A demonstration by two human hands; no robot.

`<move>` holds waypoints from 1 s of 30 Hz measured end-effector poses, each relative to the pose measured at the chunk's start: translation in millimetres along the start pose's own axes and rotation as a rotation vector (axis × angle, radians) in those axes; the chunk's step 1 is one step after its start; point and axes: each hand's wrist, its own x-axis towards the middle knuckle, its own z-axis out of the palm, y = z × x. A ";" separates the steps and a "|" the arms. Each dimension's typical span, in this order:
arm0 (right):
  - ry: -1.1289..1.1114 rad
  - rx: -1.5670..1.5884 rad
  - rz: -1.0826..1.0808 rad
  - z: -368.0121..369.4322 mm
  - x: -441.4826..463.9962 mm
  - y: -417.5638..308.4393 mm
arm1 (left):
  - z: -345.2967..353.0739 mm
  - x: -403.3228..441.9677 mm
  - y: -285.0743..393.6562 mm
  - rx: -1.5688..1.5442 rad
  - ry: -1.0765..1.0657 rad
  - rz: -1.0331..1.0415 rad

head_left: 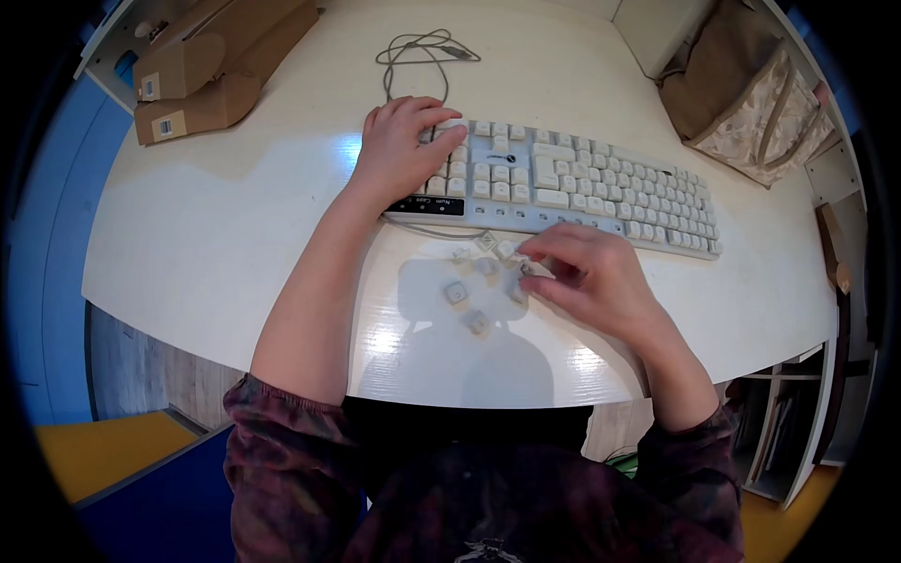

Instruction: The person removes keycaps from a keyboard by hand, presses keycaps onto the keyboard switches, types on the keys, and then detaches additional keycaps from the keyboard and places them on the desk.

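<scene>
A white keyboard (549, 199) lies turned around on the desk, its lettering upside down to me. Along its near row several switches (521, 214) show without keycaps. My left hand (404, 150) grips the keyboard's left end, its fingers over the far corner and its thumb across the keys. Just in front of the keyboard, my right hand (587, 272) hovers low with thumb and forefinger apart. Close to its fingertips is a loose keycap (518, 290); whether the thumb touches it I cannot tell. Several more loose keycaps (456, 292) are scattered to the left.
A grey cable (427, 47) is coiled behind the keyboard, its plug on the desk. Cardboard boxes (197, 84) stand at the back left. A brown and patterned bag (751, 113) sits at the back right. Shelves (784, 422) are below the desk's right side.
</scene>
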 end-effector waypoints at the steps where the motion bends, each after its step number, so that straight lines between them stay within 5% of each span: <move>1: 0.005 -0.008 0.004 -2.8 -0.6 1.3 | 0.4 -0.3 0.5 0.005 0.003 -0.003; 7: 0.385 -0.024 0.085 -57.2 -5.1 48.0 | 0.7 -0.4 2.8 -0.005 0.017 -0.007; 14: 0.181 -0.236 -0.065 -73.4 -33.9 98.6 | -1.7 1.8 2.4 -0.022 -0.016 0.003; 30: 0.325 -0.477 -0.133 -51.3 -35.7 98.6 | -6.4 2.5 4.3 -0.044 -0.085 -0.054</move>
